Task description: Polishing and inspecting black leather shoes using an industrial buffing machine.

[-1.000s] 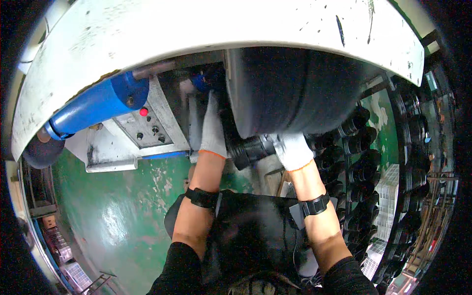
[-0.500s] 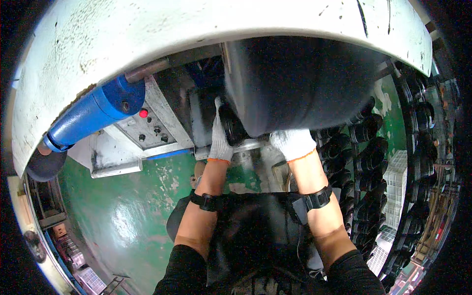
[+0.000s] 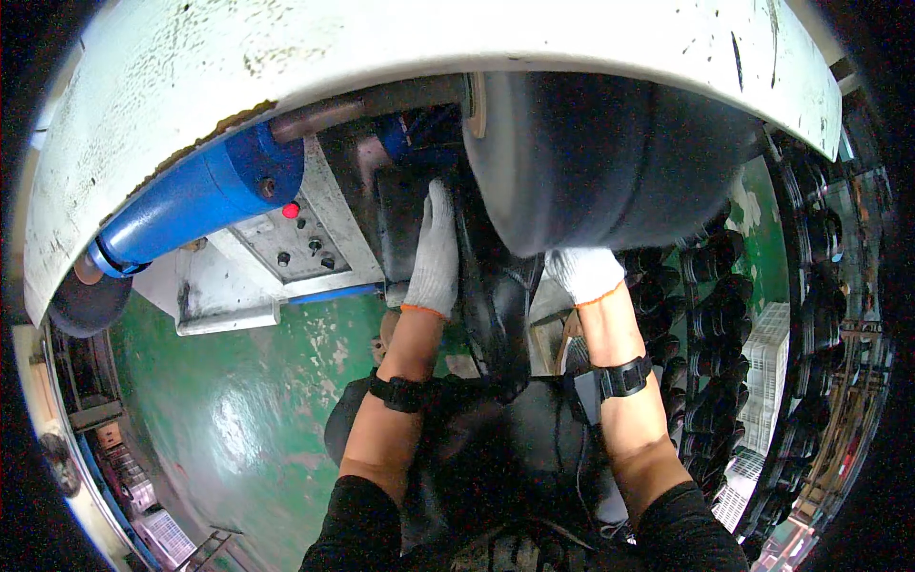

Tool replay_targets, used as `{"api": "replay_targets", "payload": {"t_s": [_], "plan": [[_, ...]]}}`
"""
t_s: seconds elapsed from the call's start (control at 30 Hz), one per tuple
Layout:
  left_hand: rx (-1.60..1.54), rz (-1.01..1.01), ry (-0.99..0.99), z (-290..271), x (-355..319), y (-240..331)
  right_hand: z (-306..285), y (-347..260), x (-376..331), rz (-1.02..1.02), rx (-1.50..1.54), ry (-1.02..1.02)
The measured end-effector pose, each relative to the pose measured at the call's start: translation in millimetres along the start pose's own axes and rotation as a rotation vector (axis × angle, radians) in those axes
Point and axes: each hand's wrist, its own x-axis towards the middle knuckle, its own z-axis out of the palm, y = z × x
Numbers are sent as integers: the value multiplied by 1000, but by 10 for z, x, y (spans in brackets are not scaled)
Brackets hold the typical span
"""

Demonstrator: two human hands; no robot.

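A glossy black leather boot (image 3: 496, 310) is between my hands, its shaft pointing back toward my apron and its far part hidden under a large dark buffing wheel (image 3: 610, 162). My left hand (image 3: 437, 248), in a white knitted glove with an orange cuff, lies along the boot's left side with its fingers reaching forward. On the right, my right hand (image 3: 583, 275), gloved alike, grips the boot close below the wheel; its fingertips are hidden. The wheel's surface looks smeared, as if spinning.
A white, chipped machine hood (image 3: 429, 38) arches over the wheel. At left are a blue cylinder (image 3: 200, 205) on a shaft and a control panel with a red button (image 3: 291, 210). Racks of black footwear (image 3: 715, 286) and white crates (image 3: 765, 372) stand at right.
The boot has come back toward me, and more of its shaft shows between my arms. My left hand has shifted slightly right, and so has my right hand. The view has turned a little.
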Motion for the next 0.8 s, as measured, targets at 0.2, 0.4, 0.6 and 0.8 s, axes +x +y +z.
{"api": "replay_targets", "payload": {"t_s": [0.2,0.4,0.6,0.8], "plan": [[192,122,-8,-218,-32,16,145,29,147,-134,-615,58],[-628,-285,-462,26,-71,-118,-38,-137,124,-282,-1407,186],[-222,196,-387,-99,334,-449,143,-634,-185,-410,-1301,2],[452,848,98,-201,634,-611,368,-666,-300,-388,-1256,44]]}}
